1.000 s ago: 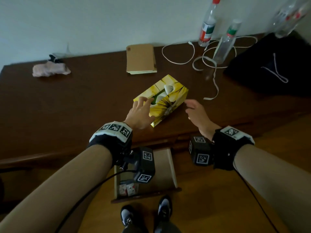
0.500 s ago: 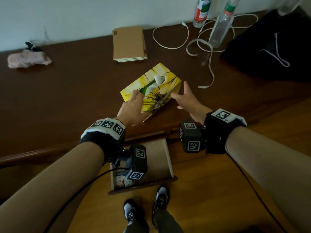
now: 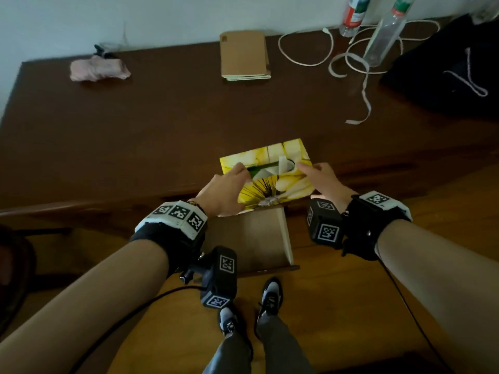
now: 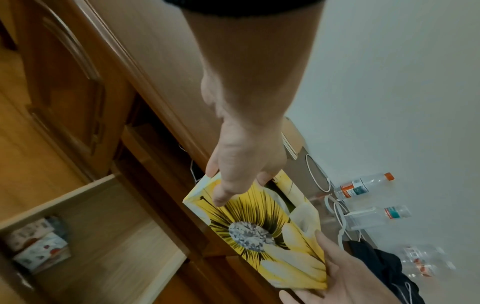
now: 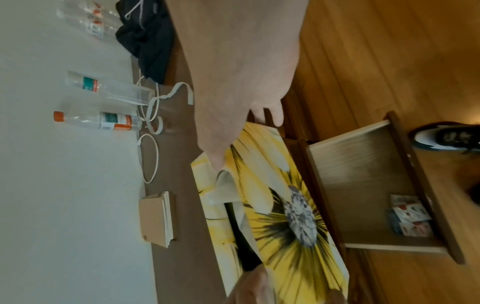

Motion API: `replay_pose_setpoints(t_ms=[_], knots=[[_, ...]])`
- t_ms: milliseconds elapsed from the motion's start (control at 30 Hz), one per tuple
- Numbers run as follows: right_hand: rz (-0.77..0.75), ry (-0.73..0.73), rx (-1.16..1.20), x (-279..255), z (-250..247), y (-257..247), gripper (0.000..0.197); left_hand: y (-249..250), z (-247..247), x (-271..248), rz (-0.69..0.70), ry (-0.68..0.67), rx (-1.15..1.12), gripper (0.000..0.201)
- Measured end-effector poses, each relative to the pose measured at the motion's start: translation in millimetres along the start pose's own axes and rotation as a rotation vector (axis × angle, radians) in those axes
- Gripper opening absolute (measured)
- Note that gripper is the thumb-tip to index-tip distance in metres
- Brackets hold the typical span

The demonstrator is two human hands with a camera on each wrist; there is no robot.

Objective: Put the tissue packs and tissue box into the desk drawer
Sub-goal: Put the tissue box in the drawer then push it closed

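The yellow flower-print tissue box (image 3: pixel 272 184) sits tilted at the desk's front edge, over the open drawer (image 3: pixel 259 238). My left hand (image 3: pixel 225 193) grips its left end, with fingers on top and the thumb on the front face (image 4: pixel 241 174). My right hand (image 3: pixel 321 182) grips the right end (image 5: pixel 233 123). From the left wrist the box (image 4: pixel 262 232) overhangs the drawer (image 4: pixel 109 226). Two patterned tissue packs (image 4: pixel 36 244) lie in the drawer's near corner and also show from the right wrist (image 5: pixel 410 216). In the head view they are hidden.
On the desk lie a brown notebook (image 3: pixel 244 56), a pink cloth (image 3: pixel 98 71), a looped white cable (image 3: pixel 351 58), clear bottles (image 3: pixel 383 36) and a black bag (image 3: pixel 453 71). My shoes (image 3: pixel 270 292) stand just before the drawer front.
The tissue box has come from further back on the desk to its front edge. My right hand, apart from it before, now holds its right end.
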State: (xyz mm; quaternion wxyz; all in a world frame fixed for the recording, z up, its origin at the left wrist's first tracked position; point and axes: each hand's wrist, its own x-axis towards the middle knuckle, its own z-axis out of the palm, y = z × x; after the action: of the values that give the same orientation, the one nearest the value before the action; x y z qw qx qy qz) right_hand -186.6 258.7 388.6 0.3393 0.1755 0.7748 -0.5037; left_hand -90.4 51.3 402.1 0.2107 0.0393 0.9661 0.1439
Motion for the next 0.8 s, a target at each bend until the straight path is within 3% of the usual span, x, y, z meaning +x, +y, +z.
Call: replay_pose_setpoints(t_ms=[133,300,400,467,567,667,733,800], knots=[[0.066,-0.073,0.030,-30.5,25.6,24.9,0.048,-22.5,13.4,-46.5,-0.008,-0.053,-0.087,0.065],[0.141,-0.218,0.182,-56.0,57.6,62.2,0.072,-44.5,27.5,-87.4,-0.025,-0.006,-0.222,0.065],[0.182,-0.209,0.202,-59.9,75.5,72.5,0.041,-61.8,41.7,-107.2,-0.045,-0.039,-0.297,0.066],[0.202,-0.190,0.197,-63.0,91.7,79.4,0.038,-71.9,53.4,-120.6,-0.090,-0.081,-0.350,0.067],[0.216,-0.151,0.165,-64.0,113.6,97.1,0.069,-82.6,68.9,-141.8,-0.249,-0.015,-0.549,0.072],[0.253,-0.205,0.221,-61.3,126.4,115.4,0.048,-92.3,79.1,-158.1,-0.520,0.042,-0.985,0.074],[0.282,-0.254,0.239,-60.3,130.8,125.4,0.034,-94.0,86.7,-163.9,-0.677,0.006,-1.191,0.070],[0.310,-0.282,0.248,-56.2,134.2,135.9,0.032,-94.2,98.7,-164.0,-0.727,-0.064,-1.289,0.055]])
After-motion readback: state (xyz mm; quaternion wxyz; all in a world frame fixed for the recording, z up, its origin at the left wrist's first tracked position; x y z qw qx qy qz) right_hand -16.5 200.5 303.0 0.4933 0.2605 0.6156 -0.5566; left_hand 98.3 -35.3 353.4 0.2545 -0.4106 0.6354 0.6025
